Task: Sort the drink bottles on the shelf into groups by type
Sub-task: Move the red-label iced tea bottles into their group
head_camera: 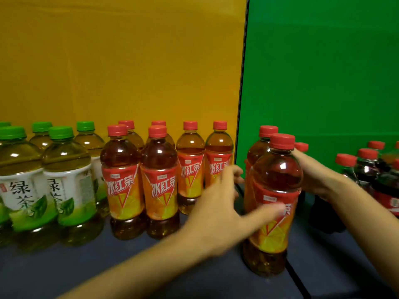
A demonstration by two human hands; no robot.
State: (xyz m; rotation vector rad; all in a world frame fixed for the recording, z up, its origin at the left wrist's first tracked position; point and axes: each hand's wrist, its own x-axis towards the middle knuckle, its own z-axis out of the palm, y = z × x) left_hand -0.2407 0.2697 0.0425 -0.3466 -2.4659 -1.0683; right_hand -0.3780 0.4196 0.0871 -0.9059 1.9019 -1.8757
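On the dark shelf (64, 275), an iced-tea bottle (274, 190) near the front edge is being gripped by the right hand (313, 175), left hand (218, 212) spread wide alongside, probably being steadied for joining the red-tea group (159, 180).

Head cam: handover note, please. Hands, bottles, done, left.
Right hand: gripping the near red tea bottle from its right side.
Left hand: open, blurred, thumb across that bottle's label.
Done: green tea bottles grouped far left; six red tea bottles beside them.
Left: held bottle and another red tea bottle behind it stand apart; dark soda bottles at right.
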